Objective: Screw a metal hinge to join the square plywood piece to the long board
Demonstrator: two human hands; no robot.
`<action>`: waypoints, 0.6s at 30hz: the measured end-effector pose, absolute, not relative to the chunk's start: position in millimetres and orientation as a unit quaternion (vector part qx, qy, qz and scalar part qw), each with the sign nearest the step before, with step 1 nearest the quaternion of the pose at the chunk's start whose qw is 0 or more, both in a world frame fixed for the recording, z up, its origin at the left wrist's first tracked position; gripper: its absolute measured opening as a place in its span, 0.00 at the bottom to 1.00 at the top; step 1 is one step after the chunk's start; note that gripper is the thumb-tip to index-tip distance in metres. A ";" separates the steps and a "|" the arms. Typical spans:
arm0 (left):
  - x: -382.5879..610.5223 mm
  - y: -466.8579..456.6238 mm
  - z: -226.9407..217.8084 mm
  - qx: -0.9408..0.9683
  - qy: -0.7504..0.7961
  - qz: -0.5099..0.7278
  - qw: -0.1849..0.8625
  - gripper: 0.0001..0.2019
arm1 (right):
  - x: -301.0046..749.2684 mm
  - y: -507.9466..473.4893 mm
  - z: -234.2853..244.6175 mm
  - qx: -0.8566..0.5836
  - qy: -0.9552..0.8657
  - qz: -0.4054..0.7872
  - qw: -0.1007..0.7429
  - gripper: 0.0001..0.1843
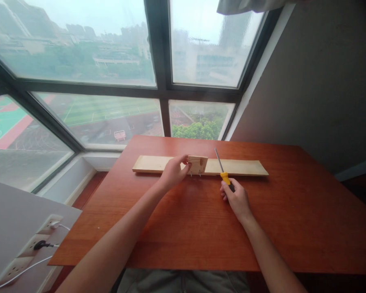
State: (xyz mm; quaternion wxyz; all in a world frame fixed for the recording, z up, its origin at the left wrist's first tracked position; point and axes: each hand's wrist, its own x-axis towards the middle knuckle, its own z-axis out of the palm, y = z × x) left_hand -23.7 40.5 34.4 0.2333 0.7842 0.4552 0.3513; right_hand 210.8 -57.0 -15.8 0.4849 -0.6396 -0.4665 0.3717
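My left hand (pixel 176 169) pinches the left edge of a small wooden piece (pixel 197 164), which is held upright. Two screws (pixel 200 173) stick out near its lower edge, and a slot shows at its upper right. Behind it lies a long pale wooden board (pixel 234 167), flat across the table. Whether the small piece touches the board I cannot tell. In my right hand (pixel 236 197) is a screwdriver (pixel 224 176) with a yellow and black handle. Its metal shaft points up and away, apart from the small piece, in front of the board.
The reddish-brown wooden table (pixel 183 236) reaches to large windows (pixel 103 114) at the back. Wall sockets (pixel 33 244) with plugged-in white and black cables are low at the left. A dark wall (pixel 317 89) rises on the right.
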 end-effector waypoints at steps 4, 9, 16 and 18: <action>-16.7 67.5 29.1 0.744 0.512 0.342 0.260 0.21 | 210.1 -57.8 -13.6 -0.639 -0.470 0.377 0.478 0.20; -16.9 81.1 22.3 0.740 0.559 0.274 0.254 0.15 | 210.0 -59.3 -13.5 -0.637 -0.473 0.384 0.472 0.20; -15.2 84.3 22.5 0.744 0.557 0.268 0.255 0.17 | 210.1 -59.0 -13.6 -0.641 -0.473 0.386 0.466 0.21; -15.9 82.8 24.4 0.737 0.539 0.306 0.270 0.18 | 210.2 -59.0 -13.0 -0.640 -0.472 0.387 0.466 0.22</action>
